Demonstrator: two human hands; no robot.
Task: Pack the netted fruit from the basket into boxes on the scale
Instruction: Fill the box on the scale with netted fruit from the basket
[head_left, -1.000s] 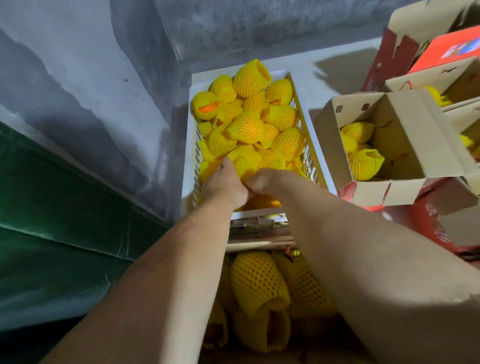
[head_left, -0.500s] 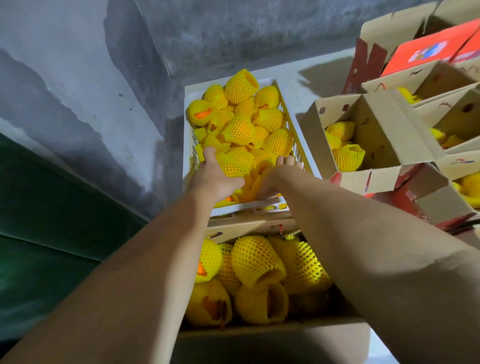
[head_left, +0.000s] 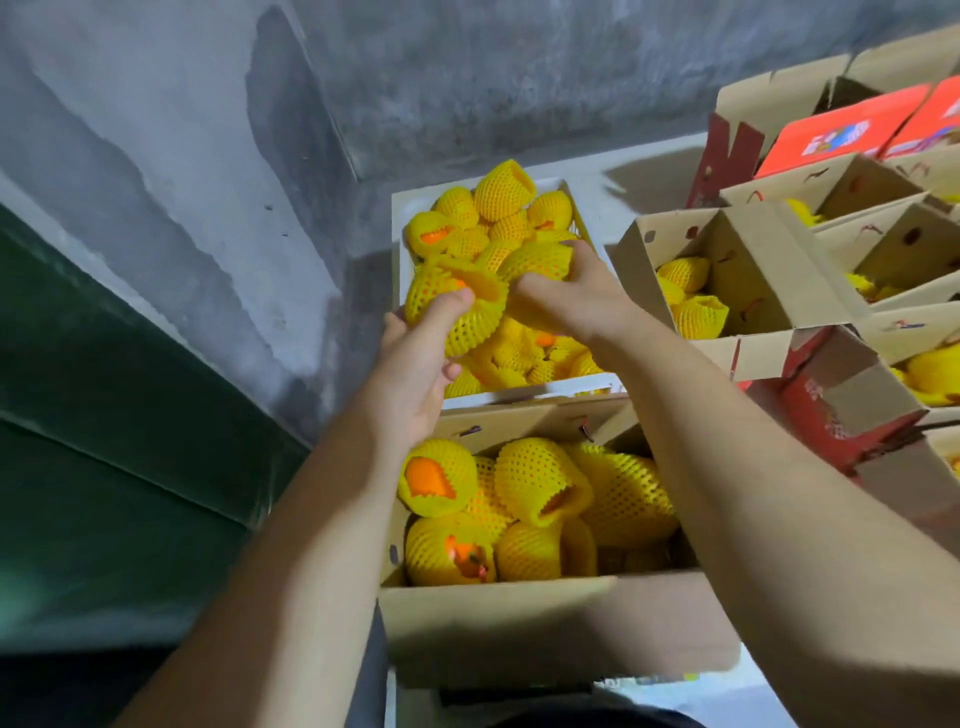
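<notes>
Cardboard box (head_left: 519, 618) nearest the camera stands open and holds netted fruit (head_left: 540, 486) in yellow foam sleeves, orange skin showing through several sleeve mouths. A pale platform edge, possibly the scale (head_left: 691, 693), shows under the box; this cannot be confirmed. Beyond it, the white basket (head_left: 530, 397) holds a heap of the same sleeved fruit. Left hand (head_left: 415, 364) is raised over the basket's near left side, fingers and thumb curled round 1 netted fruit (head_left: 457, 306). Right hand (head_left: 566, 296), just beside it, grips a second netted fruit (head_left: 535, 260) from above. To the right, a second open box (head_left: 748, 260) holds several netted pieces. Further open boxes (head_left: 883, 208) stand behind it against the grey wall (head_left: 467, 67).
</notes>
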